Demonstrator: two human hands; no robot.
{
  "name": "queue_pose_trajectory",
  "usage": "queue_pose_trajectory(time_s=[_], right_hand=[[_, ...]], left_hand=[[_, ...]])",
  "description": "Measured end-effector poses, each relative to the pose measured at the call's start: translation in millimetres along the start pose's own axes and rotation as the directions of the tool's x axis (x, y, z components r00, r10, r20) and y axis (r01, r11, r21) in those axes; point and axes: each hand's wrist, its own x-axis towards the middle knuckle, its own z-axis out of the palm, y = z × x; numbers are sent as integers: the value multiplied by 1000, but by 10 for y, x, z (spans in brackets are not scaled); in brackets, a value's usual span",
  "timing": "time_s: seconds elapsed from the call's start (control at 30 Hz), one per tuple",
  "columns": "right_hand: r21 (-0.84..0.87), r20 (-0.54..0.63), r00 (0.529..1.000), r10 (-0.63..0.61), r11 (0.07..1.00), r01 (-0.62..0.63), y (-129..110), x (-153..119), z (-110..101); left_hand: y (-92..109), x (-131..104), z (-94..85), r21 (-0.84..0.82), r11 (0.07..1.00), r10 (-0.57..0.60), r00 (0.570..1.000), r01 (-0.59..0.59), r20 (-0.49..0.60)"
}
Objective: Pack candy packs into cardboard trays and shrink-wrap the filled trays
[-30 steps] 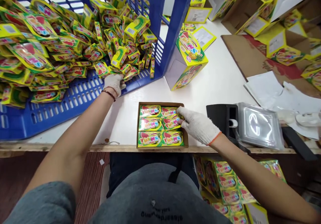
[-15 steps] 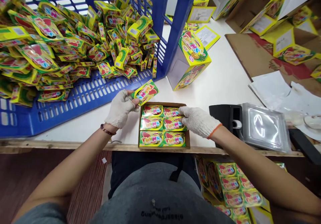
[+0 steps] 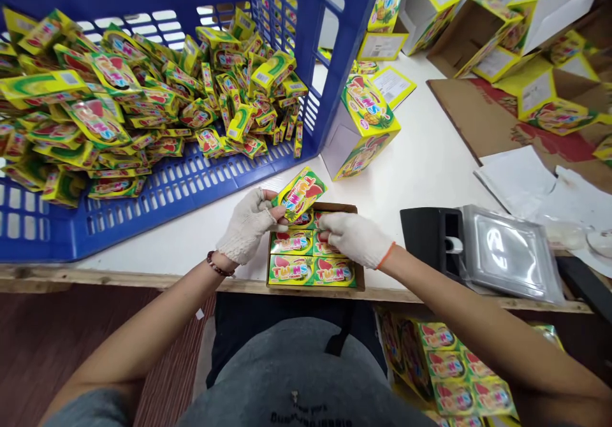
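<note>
My left hand (image 3: 248,224), in a white knit glove with bare fingertips, grips a small yellow-green TWINS candy box (image 3: 302,194) by its lower left end, tilted above the far left part of a brown carton tray (image 3: 360,276). Inside that tray, TWINS boxes (image 3: 291,270) lie flat in two columns, printed faces up. My right hand (image 3: 356,238), gloved with an orange cuff edge, reaches over the tray's right wall. Its fingers are slightly bent and apart, resting on the right column of boxes and covering part of them.
A blue plastic crate (image 3: 201,172) heaped with loose TWINS boxes stands at the left. Behind the tray is a larger printed carton (image 3: 366,124). To the right are a black tape dispenser (image 3: 428,239), a clear plastic case (image 3: 507,252) and a flattened cardboard sheet (image 3: 459,111).
My left hand has carried its candy box to the right, over the tray's far side. My right hand has shifted left from the tray's right edge onto the boxes.
</note>
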Motion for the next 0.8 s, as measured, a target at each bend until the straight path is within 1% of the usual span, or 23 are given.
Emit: queue_pose_trajectory(time_s=[0.03,0.07,0.1,0.13,0.17,0.2,0.23,0.3,0.33,0.37,0.43,0.47,0.5,0.53,0.57,0.6,0.63,0.7,0.73,0.8], right_hand=[[162,-137,990,23,987,0,28,-16,-45],[298,-270,961,64,954,20,50,-36,-98],[394,-390,914,113,918,54,63,-55,-155],[459,-480,863,156,883,96,66,-72,-208],[515,-522,831,189,847,130,58,-84,-251],[575,-512,833,210,804,151,39,-90,-281],[640,-460,863,209,752,159,12,-91,-297],[739,-317,934,165,661,134,-45,-81,-296],[753,-277,950,142,646,123,-61,-73,-289],[742,-282,951,130,658,130,-60,-65,-286],[659,-357,927,112,734,165,4,-59,-310],[592,-384,919,87,788,172,62,-60,-342],[509,-389,920,50,844,169,128,-61,-385],[408,-361,932,9,901,149,191,-60,-433],[286,-307,952,-22,951,114,241,-54,-482],[146,-236,971,-29,987,65,269,-40,-526],[3,-159,987,-10,1000,10,269,-16,-558],[-249,-28,997,73,965,-78,187,57,-578],[-342,20,994,111,935,-98,116,101,-565],[-453,82,984,160,885,-106,-42,178,-505]], left_hand=[[1,-13,14,20,1000,9,1000,-9,3],[1,-24,34,58,998,34,999,-35,7],[2,-32,63,104,992,73,997,-74,12],[4,-36,101,142,983,117,993,-118,15],[6,-37,147,157,975,158,987,-158,12],[9,-37,201,146,971,189,982,-187,3],[12,-37,259,115,973,203,979,-201,-3],[18,-38,372,38,981,187,982,-188,21],[21,-39,416,21,985,168,984,-169,57],[23,-38,443,30,987,152,983,-156,105],[31,-10,431,103,979,158,973,-177,168],[36,26,388,150,967,183,969,-208,166],[42,85,321,195,951,218,966,-242,136],[49,168,234,228,937,254,964,-266,79],[57,275,132,242,933,274,962,-266,-2],[67,404,22,229,944,266,959,-239,-98],[77,549,-90,183,964,229,952,-193,-204],[99,854,-296,24,995,95,915,-93,-392],[111,1000,-382,-50,997,29,894,-57,-446],[133,1243,-515,-128,992,-44,872,-22,-488]])
